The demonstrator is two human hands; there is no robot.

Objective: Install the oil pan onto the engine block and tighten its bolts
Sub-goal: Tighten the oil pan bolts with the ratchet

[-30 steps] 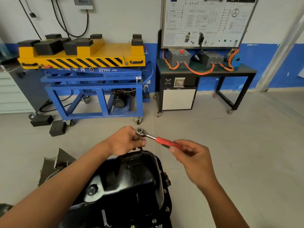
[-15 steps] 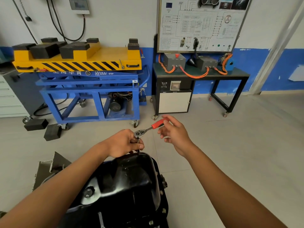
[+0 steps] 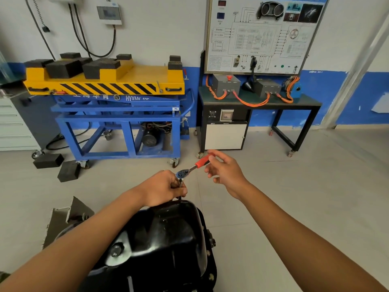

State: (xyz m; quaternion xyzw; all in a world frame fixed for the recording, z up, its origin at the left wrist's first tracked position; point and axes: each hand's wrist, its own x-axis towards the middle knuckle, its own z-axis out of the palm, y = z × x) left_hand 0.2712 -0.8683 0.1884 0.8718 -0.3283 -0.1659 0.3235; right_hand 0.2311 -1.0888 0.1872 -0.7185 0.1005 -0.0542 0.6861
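The ratchet handle (image 3: 202, 162) has swung from 4 to 2 o'clock under loosely spread fingers (image 3: 215, 156) of the right hand (image 3: 226, 172), while the left hand (image 3: 163, 187) pinches its shaft (image 3: 180, 181) at the 12 o'clock rim of the seated oil pan (image 3: 168, 239) (tightening probably continues).

Wht/blue wall (image 3: 168, 28), grey floor (image 3: 315, 186) (tiled, maybe), cart (image 3: 117, 111)
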